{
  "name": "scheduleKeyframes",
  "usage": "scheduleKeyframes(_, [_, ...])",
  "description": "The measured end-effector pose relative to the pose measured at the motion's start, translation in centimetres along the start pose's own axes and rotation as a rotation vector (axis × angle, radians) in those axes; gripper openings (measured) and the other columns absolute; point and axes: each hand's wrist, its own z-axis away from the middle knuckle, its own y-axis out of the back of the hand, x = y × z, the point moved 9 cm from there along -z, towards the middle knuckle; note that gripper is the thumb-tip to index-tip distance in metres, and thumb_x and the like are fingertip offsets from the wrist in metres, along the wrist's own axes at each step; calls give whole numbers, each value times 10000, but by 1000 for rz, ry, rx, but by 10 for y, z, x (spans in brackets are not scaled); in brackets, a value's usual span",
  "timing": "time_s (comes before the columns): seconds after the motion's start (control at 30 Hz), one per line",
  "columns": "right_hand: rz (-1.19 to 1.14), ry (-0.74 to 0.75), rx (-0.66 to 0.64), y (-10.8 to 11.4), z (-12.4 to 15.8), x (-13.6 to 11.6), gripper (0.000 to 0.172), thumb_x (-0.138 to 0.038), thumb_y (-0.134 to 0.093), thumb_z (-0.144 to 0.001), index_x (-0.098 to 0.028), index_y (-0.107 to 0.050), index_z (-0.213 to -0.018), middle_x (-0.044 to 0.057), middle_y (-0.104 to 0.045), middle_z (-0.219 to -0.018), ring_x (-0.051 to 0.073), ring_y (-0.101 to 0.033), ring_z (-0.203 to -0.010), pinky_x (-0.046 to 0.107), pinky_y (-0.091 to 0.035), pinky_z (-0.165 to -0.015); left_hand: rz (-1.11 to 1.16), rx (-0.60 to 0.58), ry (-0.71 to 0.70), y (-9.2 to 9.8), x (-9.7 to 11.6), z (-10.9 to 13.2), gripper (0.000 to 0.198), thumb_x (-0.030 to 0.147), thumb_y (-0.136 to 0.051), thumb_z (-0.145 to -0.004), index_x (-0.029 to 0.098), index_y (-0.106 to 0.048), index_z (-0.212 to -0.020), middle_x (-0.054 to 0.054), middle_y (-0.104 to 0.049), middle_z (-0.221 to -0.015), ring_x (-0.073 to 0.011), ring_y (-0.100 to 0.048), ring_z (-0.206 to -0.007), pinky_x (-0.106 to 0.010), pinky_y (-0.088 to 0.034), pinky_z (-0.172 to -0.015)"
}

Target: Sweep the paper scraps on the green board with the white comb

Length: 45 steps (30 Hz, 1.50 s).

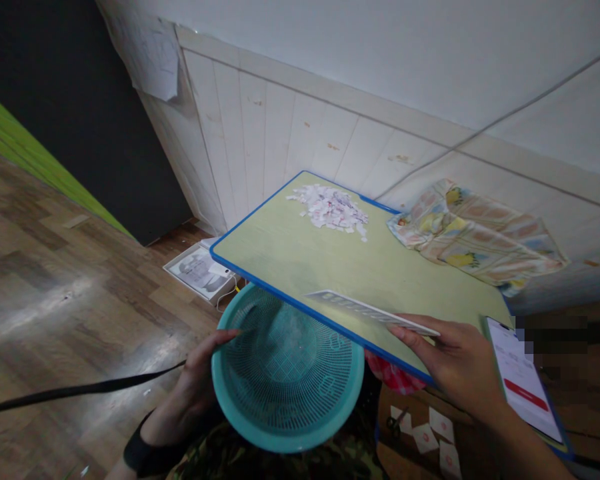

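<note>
My left hand [196, 383] grips the rim of a teal plastic basket [286, 373], held just under the near edge of a small green table with a blue border [300, 267]. My right hand [457, 360] pinches a flat white card or strip of paper [367, 310], held edge-on against the tabletop near that edge. A pile of small white and pink paper scraps [333, 210] lies at the far side of the table, apart from both hands. The basket looks bare inside.
A patterned folded cloth [475, 237] lies at the table's far right. A phone [523, 380] rests on its right corner. On the wooden floor are a white box [200, 270], scissors [395, 423] and paper squares [433, 437]. A black strap [80, 390] crosses left.
</note>
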Motion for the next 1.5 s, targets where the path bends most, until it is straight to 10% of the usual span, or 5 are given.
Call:
scheduleKeyframes(0.63, [4,-80,15,-1,0,9,149,-339,-720,-884,-284,-858,-906,24,-829,-896,261,-807,-770,301,-642,-652,-18,32,-19,5,2,-4,165,104,-679,-814,111,-799,-701,-92,-811,-632,-207,-728,-525,-298,-637,-553])
scheduleKeyframes(0.87, [-115,-114,233,-26,-72,39,294,-402,-718,-875,-191,-834,-1044,61,-832,-972,284,-797,-842,390,-635,-773,5,34,13,7,2,-7,240,98,-649,-848,131,-804,-668,-117,-819,-641,-239,-742,-529,-323,-640,-557])
scheduleKeyframes(1.07, [-192,-7,93,-70,-121,38,230,-325,-709,-868,-217,-840,-1022,63,-827,-1024,264,-794,-907,362,-613,-824,19,29,13,14,7,-12,266,101,-615,-875,119,-820,-706,-125,-819,-638,-240,-750,-531,-331,-649,-593])
scheduleKeyframes(1.5, [-137,49,-38,-50,-58,-1,174,-280,-700,-876,-265,-851,-960,31,-830,-944,240,-805,-815,313,-641,-743,30,68,28,11,12,-3,279,85,-602,-845,120,-804,-655,-124,-806,-605,-238,-733,-492,-331,-641,-550])
